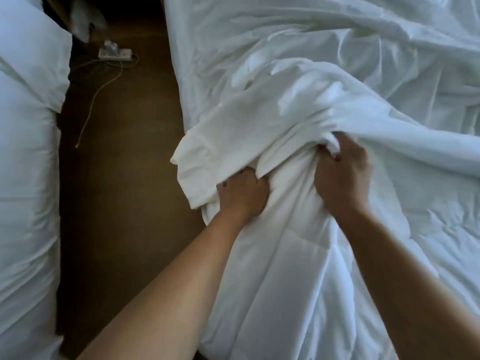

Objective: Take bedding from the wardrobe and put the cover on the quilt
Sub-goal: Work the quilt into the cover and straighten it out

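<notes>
A white quilt (pixel 280 276) lies bunched along the near left edge of the bed, reaching toward me. Over its far end sits a white cover (pixel 272 113), gathered into thick folds. My left hand (pixel 242 194) grips a bunch of the cover at the left side of the bundle, fingers curled into the cloth. My right hand (pixel 340 175) grips the gathered cover on the right, with cloth bulging out above the knuckles. How much of the quilt is inside the cover is hidden by the folds.
Wrinkled white bedding (pixel 363 42) covers the rest of the bed. A second bed with white linen (pixel 26 152) runs along the left. Between them is brown floor (pixel 122 178), with a white power strip (pixel 114 53) and a trailing cable (pixel 96 97) at the far end.
</notes>
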{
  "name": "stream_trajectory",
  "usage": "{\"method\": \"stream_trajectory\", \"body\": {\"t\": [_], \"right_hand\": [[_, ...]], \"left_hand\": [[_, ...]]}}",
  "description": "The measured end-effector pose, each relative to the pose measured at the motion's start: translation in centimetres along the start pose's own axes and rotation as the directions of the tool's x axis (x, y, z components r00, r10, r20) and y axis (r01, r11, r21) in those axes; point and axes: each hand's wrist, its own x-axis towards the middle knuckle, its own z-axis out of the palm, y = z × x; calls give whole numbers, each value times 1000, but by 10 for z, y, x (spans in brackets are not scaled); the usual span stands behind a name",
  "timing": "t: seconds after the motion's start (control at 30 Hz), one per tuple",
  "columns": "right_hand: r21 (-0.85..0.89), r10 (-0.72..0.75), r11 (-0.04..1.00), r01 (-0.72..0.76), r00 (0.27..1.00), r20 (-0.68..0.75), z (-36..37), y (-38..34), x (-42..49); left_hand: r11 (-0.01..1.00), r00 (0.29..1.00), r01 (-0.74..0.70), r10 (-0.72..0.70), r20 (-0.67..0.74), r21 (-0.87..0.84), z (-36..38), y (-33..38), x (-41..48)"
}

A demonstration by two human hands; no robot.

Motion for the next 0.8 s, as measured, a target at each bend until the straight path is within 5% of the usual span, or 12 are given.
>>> {"method": "stream_trajectory", "body": {"t": [0.1,0.17,0.2,0.23,0.27,0.3,0.37,0.43,0.53,0.57,0.7,0.8], "right_hand": [[8,-24,1000,25,994,-106,1,6,29],[-162,98,984,-76,986,134,27,23,30],[-333,232,937,-103,897,376,44,34,20],[-502,342,865,-1,733,588,59,47,3],[-582,404,800,149,583,705,70,58,-12],[-600,414,757,258,522,746,76,66,-22],[-553,374,797,242,522,767,80,74,-21],[-453,369,891,31,532,762,78,68,-14],[-382,396,888,-255,846,356,67,45,-54],[-398,408,869,-295,882,237,62,36,-82],[-202,550,827,-525,680,484,70,30,-129],[-142,478,876,-461,788,388,66,38,-96]], "left_hand": [[970,995,72,-53,87,-231,5,2,4],[910,975,196,-140,174,-366,11,-6,2],[911,968,239,-196,157,-337,14,-12,1],[929,965,259,-240,101,-263,16,-17,-1],[947,963,267,-267,29,-179,16,-21,-3],[958,963,264,-268,-24,-114,18,-24,-4],[973,973,223,-226,-54,-57,20,-30,-5],[981,979,190,-193,-68,-39,21,-33,-7],[986,984,119,-133,-121,-114,21,-33,-9],[985,982,100,-121,-146,-140,21,-31,-10],[988,983,37,-63,-170,-149,25,-33,-17],[996,988,-29,16,-152,-83,19,-37,-14]]}}
